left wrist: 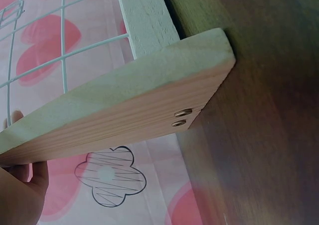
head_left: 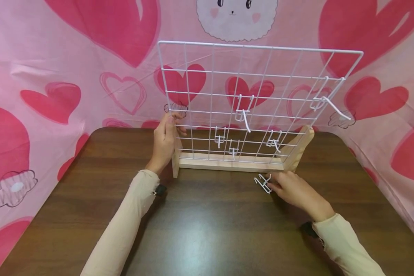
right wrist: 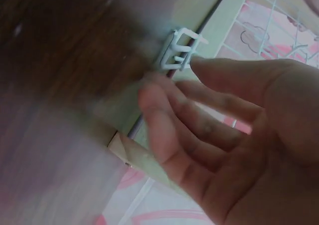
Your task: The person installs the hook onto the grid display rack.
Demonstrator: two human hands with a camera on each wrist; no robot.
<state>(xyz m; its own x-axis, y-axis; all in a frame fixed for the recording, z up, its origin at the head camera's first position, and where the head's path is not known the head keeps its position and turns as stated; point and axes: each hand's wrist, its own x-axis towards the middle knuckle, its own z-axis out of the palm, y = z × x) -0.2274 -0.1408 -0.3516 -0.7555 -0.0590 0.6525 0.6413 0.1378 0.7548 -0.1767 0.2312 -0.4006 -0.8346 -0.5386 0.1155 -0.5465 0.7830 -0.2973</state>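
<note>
A white wire grid [head_left: 255, 84] stands upright in a pale wooden base [head_left: 231, 164], leaning back. My left hand [head_left: 165, 134] grips the grid's left edge and the wooden side piece [left wrist: 119, 105], fingers behind and thumb in front. Low in front of the base's right end, my right hand [head_left: 291, 191] pinches a small white wire hook [head_left: 263, 183] by one end between thumb and fingertips. The hook [right wrist: 179, 49] sticks out past the thumb in the right wrist view. Exactly how the fingertips meet it is partly hidden.
Several white hooks hang on the grid, including a long one [head_left: 243, 115] mid-grid and another [head_left: 331, 103] at the right edge. The right wooden side piece [head_left: 300, 149] stands beside my right hand. Behind the brown table [head_left: 193, 237] hangs a pink heart-print cloth [head_left: 86, 50].
</note>
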